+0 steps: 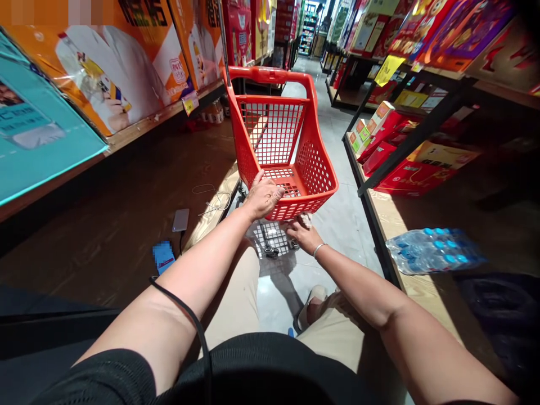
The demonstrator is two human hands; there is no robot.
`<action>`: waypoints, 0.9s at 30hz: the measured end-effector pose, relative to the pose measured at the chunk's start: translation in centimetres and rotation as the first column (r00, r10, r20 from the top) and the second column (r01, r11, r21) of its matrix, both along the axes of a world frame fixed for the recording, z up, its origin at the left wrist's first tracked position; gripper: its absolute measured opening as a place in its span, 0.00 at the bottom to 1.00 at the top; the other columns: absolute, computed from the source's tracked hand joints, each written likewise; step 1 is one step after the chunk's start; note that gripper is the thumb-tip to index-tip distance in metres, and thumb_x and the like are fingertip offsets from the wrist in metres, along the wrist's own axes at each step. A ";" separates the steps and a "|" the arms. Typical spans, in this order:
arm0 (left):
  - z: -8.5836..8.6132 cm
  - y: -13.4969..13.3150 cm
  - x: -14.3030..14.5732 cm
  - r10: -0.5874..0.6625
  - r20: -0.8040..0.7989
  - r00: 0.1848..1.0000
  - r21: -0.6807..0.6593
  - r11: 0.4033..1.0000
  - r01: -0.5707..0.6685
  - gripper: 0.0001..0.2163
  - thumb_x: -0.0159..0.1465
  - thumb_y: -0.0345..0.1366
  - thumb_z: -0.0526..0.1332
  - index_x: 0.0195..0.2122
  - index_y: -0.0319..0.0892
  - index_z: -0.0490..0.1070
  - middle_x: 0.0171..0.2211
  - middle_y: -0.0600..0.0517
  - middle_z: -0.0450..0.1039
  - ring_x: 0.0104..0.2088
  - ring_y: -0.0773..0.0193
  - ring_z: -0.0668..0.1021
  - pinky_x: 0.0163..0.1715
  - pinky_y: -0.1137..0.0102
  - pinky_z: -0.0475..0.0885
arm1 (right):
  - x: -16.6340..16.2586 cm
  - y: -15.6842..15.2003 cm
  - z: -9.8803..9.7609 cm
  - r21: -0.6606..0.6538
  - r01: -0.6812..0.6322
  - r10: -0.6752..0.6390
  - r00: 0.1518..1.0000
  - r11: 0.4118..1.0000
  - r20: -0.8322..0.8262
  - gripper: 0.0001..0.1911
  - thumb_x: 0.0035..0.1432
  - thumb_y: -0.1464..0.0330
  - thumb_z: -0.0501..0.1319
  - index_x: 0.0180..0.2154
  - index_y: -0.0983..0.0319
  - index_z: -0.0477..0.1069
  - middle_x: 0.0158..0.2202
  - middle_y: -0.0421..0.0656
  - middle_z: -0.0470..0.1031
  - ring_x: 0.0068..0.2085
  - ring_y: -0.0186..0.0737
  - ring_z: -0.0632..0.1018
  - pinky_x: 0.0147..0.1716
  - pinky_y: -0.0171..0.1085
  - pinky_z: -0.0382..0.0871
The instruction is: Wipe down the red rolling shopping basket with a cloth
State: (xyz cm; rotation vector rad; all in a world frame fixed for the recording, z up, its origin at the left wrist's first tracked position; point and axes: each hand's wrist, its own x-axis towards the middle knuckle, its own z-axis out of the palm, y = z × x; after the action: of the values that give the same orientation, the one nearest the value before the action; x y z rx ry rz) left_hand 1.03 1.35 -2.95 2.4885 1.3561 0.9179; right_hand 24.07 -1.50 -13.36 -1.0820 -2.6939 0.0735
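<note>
Two hands point(265, 197); one red shopping cart point(314, 174); one bracelet point(319, 250); one bottle pack point(434, 251).

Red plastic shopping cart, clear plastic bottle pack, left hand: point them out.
Red plastic shopping cart point(315, 164): head view, perforated side wall.
Clear plastic bottle pack point(434, 252): head view, middle.
Left hand point(262, 198): head view, back.

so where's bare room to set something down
Inside the red cart, beyond the left hand; on the left lower shelf, left of the grey device; and on the right lower shelf, between the red boxes and bottle pack. Crowded: around the blue device, and the box-packed left upper shelf.
</note>
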 end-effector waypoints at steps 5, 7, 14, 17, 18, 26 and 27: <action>0.0 0.1 -1.1 0.024 0.008 1.000 -0.026 0.999 -0.024 0.26 0.75 0.45 0.42 0.35 0.46 0.80 0.34 0.52 0.80 0.48 0.60 0.76 0.73 0.50 0.40 | -0.7 -0.8 2.2 -0.135 -0.006 -0.011 0.993 0.991 -0.121 0.21 0.56 0.74 0.62 0.51 0.56 0.77 0.48 0.49 0.74 0.49 0.51 0.72 0.47 0.48 0.72; 0.3 -0.2 -1.4 0.018 0.003 1.000 -0.037 0.999 -0.018 0.23 0.74 0.45 0.45 0.39 0.46 0.80 0.37 0.52 0.81 0.50 0.59 0.75 0.72 0.48 0.39 | -0.7 -1.0 4.9 -0.201 -0.057 -0.011 0.947 0.978 -0.321 0.25 0.51 0.72 0.64 0.53 0.57 0.74 0.48 0.48 0.75 0.48 0.48 0.74 0.48 0.46 0.72; 0.6 -3.6 0.4 0.073 0.049 0.996 0.125 0.989 -0.079 0.19 0.63 0.51 0.64 0.51 0.48 0.78 0.53 0.46 0.76 0.59 0.47 0.70 0.65 0.46 0.57 | 0.9 -0.2 10.9 -0.404 0.200 -0.373 0.832 0.893 -0.411 0.26 0.43 0.70 0.65 0.47 0.58 0.67 0.43 0.43 0.78 0.41 0.45 0.78 0.41 0.42 0.73; -0.6 -5.2 2.1 -0.033 0.073 0.997 0.006 0.999 0.033 0.26 0.61 0.54 0.66 0.55 0.44 0.73 0.51 0.43 0.76 0.52 0.50 0.77 0.55 0.54 0.71 | 1.7 0.2 11.2 -0.461 0.227 -0.450 0.764 0.858 -0.462 0.26 0.40 0.67 0.69 0.44 0.58 0.66 0.40 0.42 0.78 0.40 0.45 0.78 0.41 0.43 0.73; -1.1 -5.5 2.7 -0.051 0.103 0.993 -0.061 0.997 0.057 0.31 0.59 0.54 0.68 0.59 0.44 0.69 0.54 0.42 0.75 0.53 0.50 0.77 0.53 0.56 0.73 | 1.8 0.3 11.3 -0.502 0.203 -0.472 0.728 0.841 -0.497 0.27 0.39 0.66 0.70 0.43 0.58 0.66 0.40 0.42 0.78 0.40 0.45 0.78 0.42 0.43 0.73; -4.0 -6.3 6.3 0.068 0.427 0.902 -0.359 0.928 0.100 0.38 0.51 0.36 0.74 0.62 0.44 0.60 0.54 0.43 0.75 0.52 0.50 0.80 0.53 0.55 0.78 | 1.6 -1.0 10.7 -0.758 -0.279 -0.590 0.491 0.590 -0.641 0.31 0.42 0.53 0.76 0.44 0.59 0.69 0.43 0.43 0.78 0.42 0.41 0.79 0.44 0.42 0.76; -4.2 -6.2 6.4 0.069 0.491 0.868 -0.379 0.915 0.142 0.34 0.53 0.33 0.71 0.60 0.45 0.61 0.52 0.45 0.76 0.50 0.53 0.81 0.51 0.57 0.79 | 1.7 -1.1 10.5 -0.767 -0.313 -0.601 0.483 0.561 -0.637 0.32 0.42 0.52 0.77 0.45 0.59 0.69 0.44 0.43 0.78 0.43 0.42 0.80 0.45 0.42 0.77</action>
State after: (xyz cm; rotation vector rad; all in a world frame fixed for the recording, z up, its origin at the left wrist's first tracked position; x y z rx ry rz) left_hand 7.48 -4.89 -7.13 1.7951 1.1668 1.0473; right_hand 25.78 -2.59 -2.88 -1.0287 -1.4416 1.5663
